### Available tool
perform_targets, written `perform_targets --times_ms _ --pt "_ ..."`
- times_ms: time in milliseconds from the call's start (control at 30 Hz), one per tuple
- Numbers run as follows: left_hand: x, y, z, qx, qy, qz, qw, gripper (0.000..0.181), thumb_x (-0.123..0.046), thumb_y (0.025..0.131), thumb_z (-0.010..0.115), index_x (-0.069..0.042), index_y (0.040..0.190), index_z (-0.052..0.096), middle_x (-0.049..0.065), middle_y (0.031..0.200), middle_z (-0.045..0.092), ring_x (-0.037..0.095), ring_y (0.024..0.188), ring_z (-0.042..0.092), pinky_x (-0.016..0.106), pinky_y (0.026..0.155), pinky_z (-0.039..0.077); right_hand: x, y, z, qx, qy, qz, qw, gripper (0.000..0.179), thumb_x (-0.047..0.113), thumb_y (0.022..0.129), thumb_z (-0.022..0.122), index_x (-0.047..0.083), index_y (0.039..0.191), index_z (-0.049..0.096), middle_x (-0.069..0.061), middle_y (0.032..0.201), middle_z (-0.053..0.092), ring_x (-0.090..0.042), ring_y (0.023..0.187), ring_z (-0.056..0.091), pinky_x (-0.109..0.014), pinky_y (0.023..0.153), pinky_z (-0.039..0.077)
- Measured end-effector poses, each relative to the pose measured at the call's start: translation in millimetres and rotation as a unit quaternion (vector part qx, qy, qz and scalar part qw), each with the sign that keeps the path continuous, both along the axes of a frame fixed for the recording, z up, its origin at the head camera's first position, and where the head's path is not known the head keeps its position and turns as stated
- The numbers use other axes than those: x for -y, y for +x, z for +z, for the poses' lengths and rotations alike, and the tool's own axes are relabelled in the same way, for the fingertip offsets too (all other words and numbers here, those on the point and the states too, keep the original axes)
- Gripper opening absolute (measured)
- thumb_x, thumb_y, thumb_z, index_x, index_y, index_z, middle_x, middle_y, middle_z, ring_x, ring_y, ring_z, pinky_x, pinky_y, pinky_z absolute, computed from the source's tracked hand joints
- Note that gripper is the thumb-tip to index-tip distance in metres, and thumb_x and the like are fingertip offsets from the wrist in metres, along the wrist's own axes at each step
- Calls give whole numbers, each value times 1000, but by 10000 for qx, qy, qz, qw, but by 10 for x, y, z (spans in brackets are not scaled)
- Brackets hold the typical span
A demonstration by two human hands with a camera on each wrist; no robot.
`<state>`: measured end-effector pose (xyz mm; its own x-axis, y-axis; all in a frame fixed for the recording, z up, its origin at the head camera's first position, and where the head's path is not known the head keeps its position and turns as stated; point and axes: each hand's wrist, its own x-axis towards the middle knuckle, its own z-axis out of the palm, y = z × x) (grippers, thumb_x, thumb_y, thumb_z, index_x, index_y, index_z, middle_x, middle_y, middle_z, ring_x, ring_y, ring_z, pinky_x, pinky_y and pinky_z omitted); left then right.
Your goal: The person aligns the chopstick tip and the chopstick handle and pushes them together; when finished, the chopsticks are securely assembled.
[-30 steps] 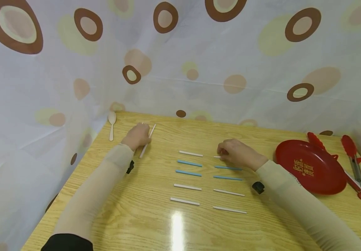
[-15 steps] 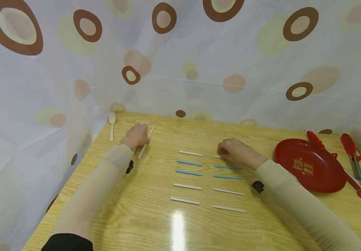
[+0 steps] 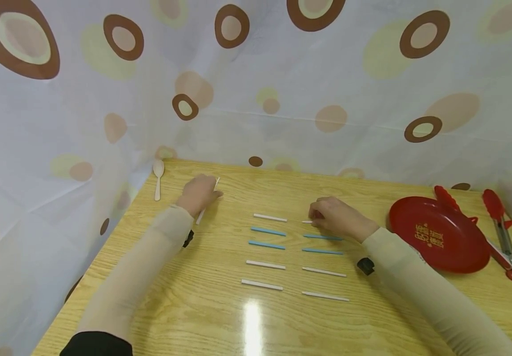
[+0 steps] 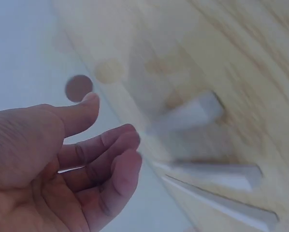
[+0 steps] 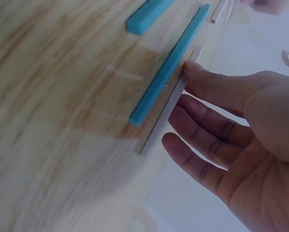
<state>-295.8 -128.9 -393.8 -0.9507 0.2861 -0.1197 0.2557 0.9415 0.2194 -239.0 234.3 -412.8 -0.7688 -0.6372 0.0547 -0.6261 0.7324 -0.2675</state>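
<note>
White stick (image 5: 166,110): lying at the top of the right-hand column, centre right of the head frame, under the right hand (image 3: 336,216). Right thumb is pressing on it, other fingers (image 5: 189,157) curving in below; I am reading a pinch, the opposing fingertip hiding from me. Left hand (image 3: 199,194), upper left, is holding nothing, fingers loosely bent, thumb apart.

Handling, my judgement: I should be aligning the stick parallel to the blue stick (image 5: 167,68), flat on the bench (image 3: 185,287), then parting the fingers straight outward so neither stick is rolling or skewing.

Views: head is showing both columns but only the held stick's left tip; right wrist is showing most of its length and the narrow gap. Left wrist is revealing three loose white sticks (image 4: 222,175), lower right, where head is showing one.
</note>
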Motion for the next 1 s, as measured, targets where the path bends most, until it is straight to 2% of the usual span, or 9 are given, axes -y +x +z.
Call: perform_targets --times_ms 33,133,233,267,300,400,500,700,1000 --pt "-40 15 10 -100 -36 -92 9999 28 -28 98 65 -1 92 63 7 71 58 16 56 54 35 63 54 4 3 0 6 -17 1 10000 9 6 87 77 7 92 69 1 83 59 -11 70 53 -31 62 47" --pt "-178 62 35 -234 103 -475 9985 32 -29 99 64 -3 81 63 4 65 54 13 53 46 37 65 52 13 3 -11 33 -35 0 10000 8 5 88 76 8 91 70 2 83 59 -10 71 53 -30 63 48" --pt "-329 108 42 -210 430 -1030 9935 30 -28 98 65 -6 78 64 2 67 56 12 55 46 33 64 50 23 2 -24 53 -22 -5 10000 7 5 89 75 10 91 70 3 84 59 -10 71 54 -30 64 49" --pt "-382 124 36 -196 525 -1212 9910 28 -27 98 66 -7 79 64 1 69 57 12 57 48 31 58 46 24 2 -27 42 -11 -12 10000 7 5 88 75 10 91 70 3 84 59 -10 72 54 -30 64 49" --pt "-434 137 26 -216 590 -1403 9881 25 -27 97 67 -7 82 65 1 73 59 12 59 50 29 58 46 25 3 -26 40 -2 -26 10000 7 6 88 75 10 91 70 3 84 59 -10 72 54 -30 64 49" --pt "-593 176 -30 -350 630 -1847 9802 18 -27 95 69 -10 89 67 -1 82 63 12 68 56 27 60 48 29 11 -20 1 8 -45 10000 8 6 88 75 10 92 70 2 84 59 -10 71 54 -30 64 49" --pt "-740 219 -100 -362 582 -2129 9747 16 -28 95 69 -12 95 68 -1 89 62 13 76 57 28 65 49 35 21 -14 -17 31 -76 10000 8 6 88 76 9 92 70 2 83 59 -10 71 54 -30 63 48" --pt "-941 264 -182 -338 335 -2446 9685 21 -32 93 71 -13 101 69 1 93 60 13 81 56 26 69 49 40 39 -27 -12 4 -88 10000 7 6 88 75 9 91 70 1 84 60 -11 71 55 -31 63 49" --pt "-1026 207 -227 -396 246 -2703 9616 14 -28 92 73 -15 98 70 -2 92 63 11 81 58 24 70 50 35 28 -24 -49 78 -142 9999 7 7 89 75 10 90 69 3 84 59 -10 71 55 -30 64 49"
